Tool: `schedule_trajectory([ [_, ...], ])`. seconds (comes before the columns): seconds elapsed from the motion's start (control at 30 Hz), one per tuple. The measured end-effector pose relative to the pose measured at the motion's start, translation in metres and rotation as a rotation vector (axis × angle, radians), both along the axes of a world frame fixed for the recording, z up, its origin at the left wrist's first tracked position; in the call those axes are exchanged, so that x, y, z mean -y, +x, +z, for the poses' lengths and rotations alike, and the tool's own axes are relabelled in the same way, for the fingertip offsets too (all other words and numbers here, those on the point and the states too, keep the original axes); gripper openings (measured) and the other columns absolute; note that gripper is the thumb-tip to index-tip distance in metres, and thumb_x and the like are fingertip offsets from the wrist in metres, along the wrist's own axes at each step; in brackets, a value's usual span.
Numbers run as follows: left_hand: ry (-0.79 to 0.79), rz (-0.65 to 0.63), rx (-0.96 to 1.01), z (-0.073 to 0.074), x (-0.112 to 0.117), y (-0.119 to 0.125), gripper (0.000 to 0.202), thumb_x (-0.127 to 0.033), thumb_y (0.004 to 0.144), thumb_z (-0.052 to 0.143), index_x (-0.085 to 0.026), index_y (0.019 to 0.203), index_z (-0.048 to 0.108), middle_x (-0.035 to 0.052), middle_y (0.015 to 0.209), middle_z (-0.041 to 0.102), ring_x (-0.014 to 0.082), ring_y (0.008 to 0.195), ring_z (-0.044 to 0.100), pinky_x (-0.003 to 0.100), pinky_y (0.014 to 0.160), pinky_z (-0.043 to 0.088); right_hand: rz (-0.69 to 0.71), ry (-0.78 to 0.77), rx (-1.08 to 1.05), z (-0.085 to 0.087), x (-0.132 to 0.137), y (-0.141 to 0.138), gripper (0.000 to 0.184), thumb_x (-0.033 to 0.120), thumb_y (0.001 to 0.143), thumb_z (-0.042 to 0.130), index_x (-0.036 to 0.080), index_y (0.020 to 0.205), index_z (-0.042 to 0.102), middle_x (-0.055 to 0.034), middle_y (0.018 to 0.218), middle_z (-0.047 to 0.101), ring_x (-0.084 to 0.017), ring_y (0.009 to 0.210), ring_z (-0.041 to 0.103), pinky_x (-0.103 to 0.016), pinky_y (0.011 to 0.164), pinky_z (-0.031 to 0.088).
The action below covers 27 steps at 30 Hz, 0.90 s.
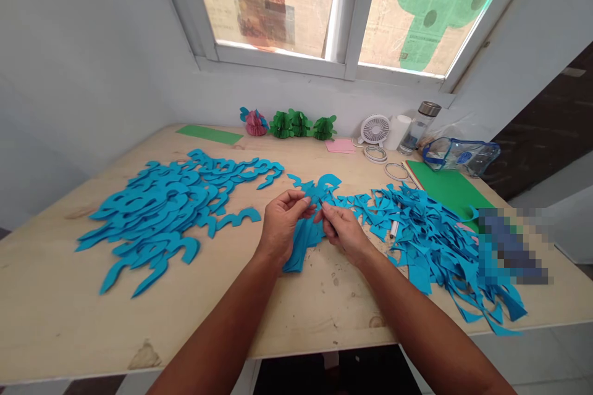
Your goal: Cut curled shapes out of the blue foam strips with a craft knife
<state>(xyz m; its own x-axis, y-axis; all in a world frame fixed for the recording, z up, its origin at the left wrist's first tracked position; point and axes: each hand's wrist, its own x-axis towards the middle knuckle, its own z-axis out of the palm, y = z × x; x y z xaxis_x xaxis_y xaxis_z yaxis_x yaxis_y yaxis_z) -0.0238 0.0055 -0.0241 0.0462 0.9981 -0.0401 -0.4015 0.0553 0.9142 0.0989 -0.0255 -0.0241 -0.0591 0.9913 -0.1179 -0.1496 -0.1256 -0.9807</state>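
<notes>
My left hand (286, 216) is closed in a pinch on a blue paper piece (328, 182) with a curved outline, over the middle of the table. Close beside it, my right hand (341, 226) is also closed, its thumb and fingertips at the lower edge of the same paper; anything small between them is hidden. Under and beside the left hand lie blue paper strips (296, 253). Left of the hands spreads a heap of wavy blue paper cut-outs (162, 200). To the right lies a pile of blue paper scraps (430, 228), with a white marker (395, 226) partly among them.
Along the wall stand green paper figures (296, 124), a pink one (255, 123), a small white fan (375, 129) and a glass bottle (419, 128). A clear pouch (463, 157) and green sheets (442, 188) lie at right. A green strip (209, 134) lies back left.
</notes>
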Motion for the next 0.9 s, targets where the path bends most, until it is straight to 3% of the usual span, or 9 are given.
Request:
schedule_trajectory([
  [0.9,0.071,0.053,-0.129,0.012,0.008,0.002,0.017,-0.025,0.059,0.072,-0.016,0.07,0.063,-0.0016,0.06,0.06,0.0125,0.055,0.057,0.027,0.06,0.048,0.014,-0.02,-0.016,-0.006,-0.002,0.002,0.048,0.063,0.073,0.056,0.016,0.065,0.058,0.0085,0.034,0.035,-0.005,0.031,0.021,-0.022,0.033,0.012],
])
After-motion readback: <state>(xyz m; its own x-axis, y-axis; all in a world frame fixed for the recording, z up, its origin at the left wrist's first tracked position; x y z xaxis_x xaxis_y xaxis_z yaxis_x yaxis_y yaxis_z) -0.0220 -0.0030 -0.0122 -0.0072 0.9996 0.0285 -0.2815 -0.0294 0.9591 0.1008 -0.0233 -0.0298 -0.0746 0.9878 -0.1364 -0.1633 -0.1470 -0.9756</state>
